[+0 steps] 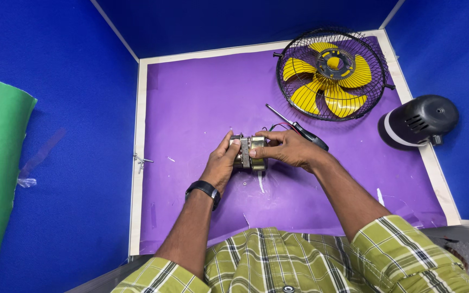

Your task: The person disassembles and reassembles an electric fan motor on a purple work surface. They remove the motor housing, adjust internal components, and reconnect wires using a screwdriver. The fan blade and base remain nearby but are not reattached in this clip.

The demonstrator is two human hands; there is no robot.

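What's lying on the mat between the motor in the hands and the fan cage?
In the head view, a screwdriver lies between the motor and the fan cage, its black handle partly behind the right hand; thin wires show there too.

small metal fan motor (249,153), mid purple mat, held w/ both hands.

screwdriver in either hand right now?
No: both the left hand and the right hand grip the small metal motor, while the screwdriver lies on the purple mat behind them.
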